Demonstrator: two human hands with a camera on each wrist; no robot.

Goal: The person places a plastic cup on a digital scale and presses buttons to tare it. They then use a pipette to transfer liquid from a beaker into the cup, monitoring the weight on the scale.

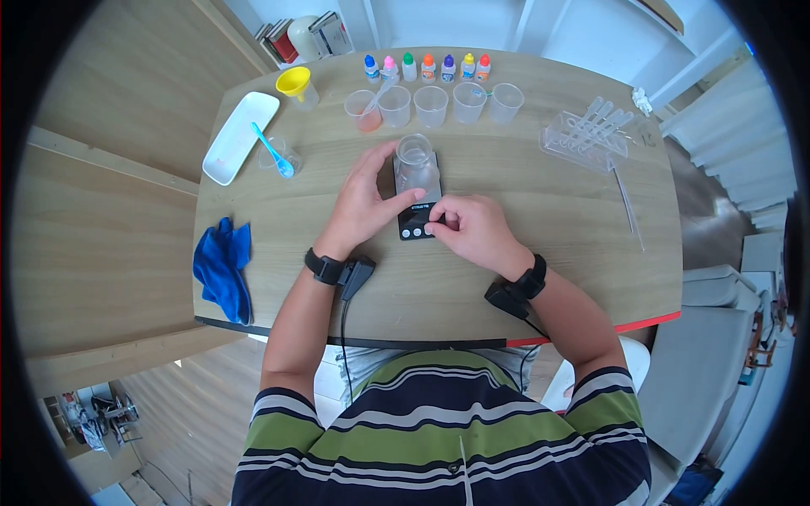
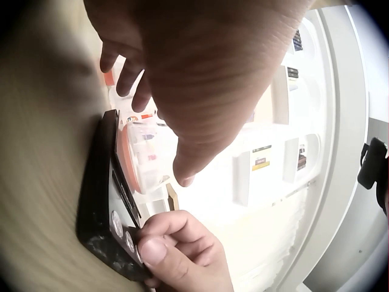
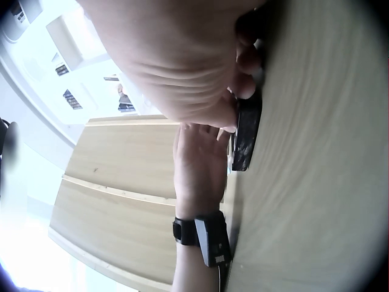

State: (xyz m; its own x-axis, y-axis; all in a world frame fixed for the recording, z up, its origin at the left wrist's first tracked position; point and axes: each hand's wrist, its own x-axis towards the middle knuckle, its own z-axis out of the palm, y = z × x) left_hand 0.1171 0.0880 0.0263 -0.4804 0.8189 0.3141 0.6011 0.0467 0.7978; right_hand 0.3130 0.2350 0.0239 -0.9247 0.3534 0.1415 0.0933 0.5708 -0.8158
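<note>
A black digital scale [image 1: 413, 221] with a row of round buttons lies mid-table. On it stands a clear flask-like vessel [image 1: 415, 173] with a round rim. My left hand [image 1: 369, 196] is held along the left side of the vessel, fingers loosely extended and thumb reaching across its front. At the scale's near right corner, my right hand [image 1: 477, 229] has curled fingers. The left wrist view shows its thumb and forefinger [image 2: 170, 225] at the end button, while in the right wrist view its other fingers [image 3: 245, 79] bend against the scale's side.
Clear plastic cups [image 1: 431, 107] stand in a row behind, one with pinkish liquid, before several colored-cap bottles [image 1: 429, 69]. A tube rack [image 1: 582, 143] is at right. Leftward are a white tray [image 1: 221, 173], a yellow funnel [image 1: 295, 83], a blue spoon [image 1: 277, 155] and a blue cloth [image 1: 223, 268].
</note>
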